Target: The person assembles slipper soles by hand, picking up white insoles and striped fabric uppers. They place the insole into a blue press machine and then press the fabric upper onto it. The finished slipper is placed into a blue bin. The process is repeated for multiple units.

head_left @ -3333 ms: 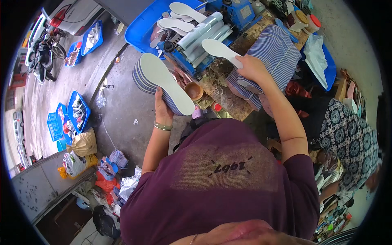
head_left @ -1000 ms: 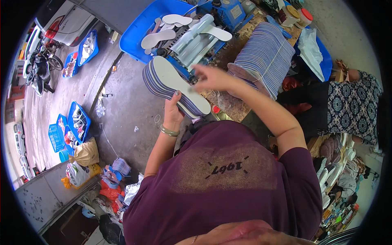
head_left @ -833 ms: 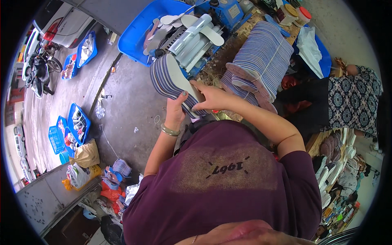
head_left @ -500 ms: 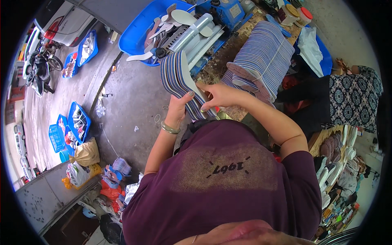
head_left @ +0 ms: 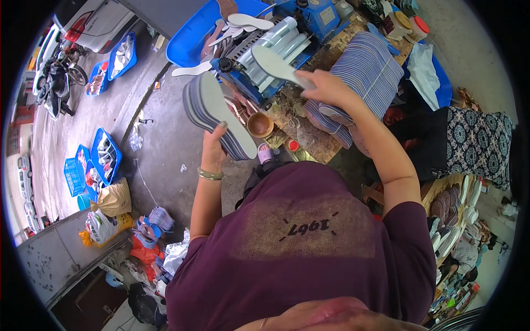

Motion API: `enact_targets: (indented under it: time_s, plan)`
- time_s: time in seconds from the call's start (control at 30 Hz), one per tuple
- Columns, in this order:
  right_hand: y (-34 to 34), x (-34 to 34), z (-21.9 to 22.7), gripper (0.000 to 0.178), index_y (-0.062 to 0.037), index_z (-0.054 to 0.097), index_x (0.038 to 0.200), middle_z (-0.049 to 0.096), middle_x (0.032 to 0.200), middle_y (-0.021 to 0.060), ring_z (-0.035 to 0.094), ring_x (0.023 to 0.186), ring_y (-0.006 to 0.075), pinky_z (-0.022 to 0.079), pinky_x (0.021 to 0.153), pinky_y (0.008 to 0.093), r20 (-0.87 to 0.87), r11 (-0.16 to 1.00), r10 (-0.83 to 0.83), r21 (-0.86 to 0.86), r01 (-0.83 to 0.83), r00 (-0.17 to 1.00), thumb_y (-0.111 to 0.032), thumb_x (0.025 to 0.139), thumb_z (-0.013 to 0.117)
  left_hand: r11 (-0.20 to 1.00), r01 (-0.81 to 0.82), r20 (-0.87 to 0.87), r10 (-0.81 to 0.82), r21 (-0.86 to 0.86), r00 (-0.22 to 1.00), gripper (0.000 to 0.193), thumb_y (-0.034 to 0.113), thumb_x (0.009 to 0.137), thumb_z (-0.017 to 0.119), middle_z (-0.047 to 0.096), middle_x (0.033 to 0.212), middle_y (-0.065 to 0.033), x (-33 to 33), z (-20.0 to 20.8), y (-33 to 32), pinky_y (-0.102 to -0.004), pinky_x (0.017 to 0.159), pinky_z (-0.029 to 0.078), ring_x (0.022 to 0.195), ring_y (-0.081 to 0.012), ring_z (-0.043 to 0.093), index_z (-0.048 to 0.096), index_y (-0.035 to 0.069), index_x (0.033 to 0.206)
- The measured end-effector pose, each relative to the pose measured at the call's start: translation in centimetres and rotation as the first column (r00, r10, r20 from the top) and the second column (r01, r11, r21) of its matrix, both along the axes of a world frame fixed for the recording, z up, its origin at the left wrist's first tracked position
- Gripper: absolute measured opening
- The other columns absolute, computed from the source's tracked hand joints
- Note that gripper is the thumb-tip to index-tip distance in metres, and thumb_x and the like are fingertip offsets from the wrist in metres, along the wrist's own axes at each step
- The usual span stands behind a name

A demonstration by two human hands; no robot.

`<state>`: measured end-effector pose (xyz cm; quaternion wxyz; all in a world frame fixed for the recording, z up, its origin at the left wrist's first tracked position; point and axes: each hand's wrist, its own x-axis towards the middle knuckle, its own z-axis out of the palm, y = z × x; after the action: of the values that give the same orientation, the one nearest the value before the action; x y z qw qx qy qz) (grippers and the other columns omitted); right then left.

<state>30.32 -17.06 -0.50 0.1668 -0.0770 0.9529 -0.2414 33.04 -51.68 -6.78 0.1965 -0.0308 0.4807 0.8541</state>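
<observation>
My left hand (head_left: 213, 149) is closed around a fanned stack of shoe insoles (head_left: 205, 105) with pale tops and blue-grey edges, held to the left of the workbench. In my right hand (head_left: 330, 88) is a single pale insole (head_left: 271, 63), gripped by its narrow end. Its wide end points left, over the front of a blue roller machine (head_left: 326, 17) with silvery rollers (head_left: 286, 43). To the right of that hand lies a large tied bundle of striped insoles (head_left: 369, 69). Other insoles (head_left: 249, 22) lie in a blue basin (head_left: 185, 41) behind the machine's left end.
A brown bowl (head_left: 260, 125) and a red-capped jar (head_left: 293, 145) are near the workbench's (head_left: 317, 140) front edge. More jars (head_left: 418, 28) stand at the far right. Blue crates (head_left: 106, 157) stand on the floor at left. A person in a patterned top (head_left: 479, 144) is at right.
My right hand has left the stack with one insole and moved up and right to the rollers. My left hand has carried the remaining stack left, away from the bench.
</observation>
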Motion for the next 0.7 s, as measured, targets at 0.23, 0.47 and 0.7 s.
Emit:
enact_targets:
  time_s: [0.23, 0.47, 0.7]
  plan:
    - [1.4, -2.4, -3.7, 0.048, -0.0149, 0.061, 0.120, 0.056, 0.108, 0.0178, 0.057, 0.101, 0.0347, 0.049, 0.085, 0.0429, -0.205, 0.940, -0.120, 0.290, 0.177, 0.971, -0.031, 0.075, 0.066, 0.963, -0.157, 0.097, 0.139, 0.217, 0.986, 0.052, 0.030, 0.084, 0.059, 0.059, 0.112, -0.0193, 1.4, 1.5, 1.3, -0.0392, 0.086, 0.053, 0.102, -0.0279, 0.061, 0.049, -0.005, 0.121]
    - [-0.4, -5.3, -5.6, 0.044, -0.0130, 0.063, 0.115, 0.056, 0.111, 0.0178, 0.057, 0.103, 0.0357, 0.050, 0.086, 0.0439, -0.228, 0.915, -0.221, 0.287, 0.282, 0.948, -0.029, 0.074, 0.067, 0.942, -0.149, 0.197, 0.091, 0.302, 0.976, 0.048, 0.026, 0.083, 0.061, 0.063, 0.110, -0.0141, 1.8, 0.1, 1.5, -0.0367, 0.085, 0.053, 0.096, -0.0254, 0.064, 0.051, -0.001, 0.122]
    - [-2.8, -5.3, -5.2, 0.057, -0.0115, 0.054, 0.126, 0.053, 0.118, 0.0175, 0.056, 0.103, 0.0372, 0.045, 0.091, 0.0443, -0.398, 0.938, -0.101, 0.267, 0.221, 0.912, -0.035, 0.076, 0.070, 0.945, -0.057, 0.190, -0.006, 0.323, 0.982, 0.044, 0.018, 0.085, 0.059, 0.061, 0.115, -0.0150, 1.5, 0.1, 2.9, -0.0391, 0.091, 0.051, 0.102, -0.0265, 0.062, 0.050, -0.003, 0.122]
